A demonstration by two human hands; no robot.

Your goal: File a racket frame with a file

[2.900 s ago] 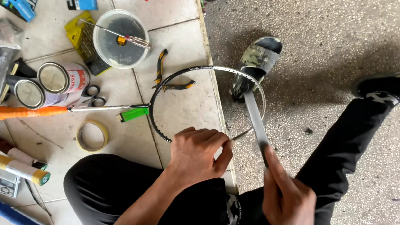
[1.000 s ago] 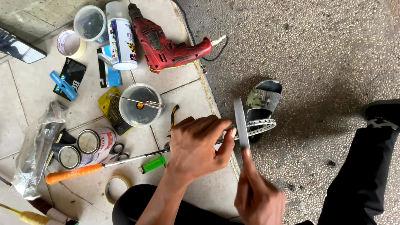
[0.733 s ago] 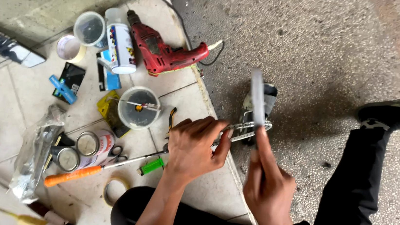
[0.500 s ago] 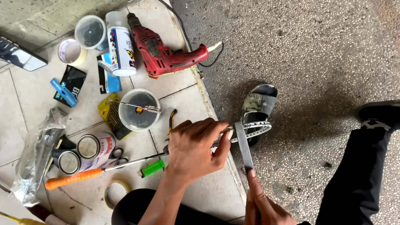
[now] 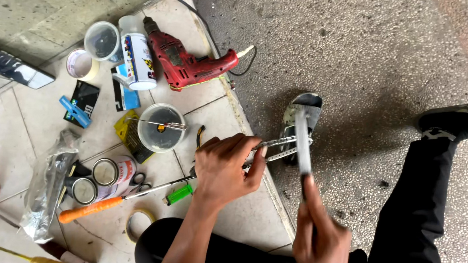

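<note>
Head view showed the left hand [image 5: 223,167] clamped around a racket frame [image 5: 278,147], while the right hand [image 5: 323,246] gripped a flat file [image 5: 302,139] laid across it.

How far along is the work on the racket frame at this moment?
Done: little can be told; the racket frame shows bare holes and no strings. In hand: the left hand grips the frame at the step's edge, while the right hand holds a flat file across it. Left: the red drill and scissors lie untouched.
</note>
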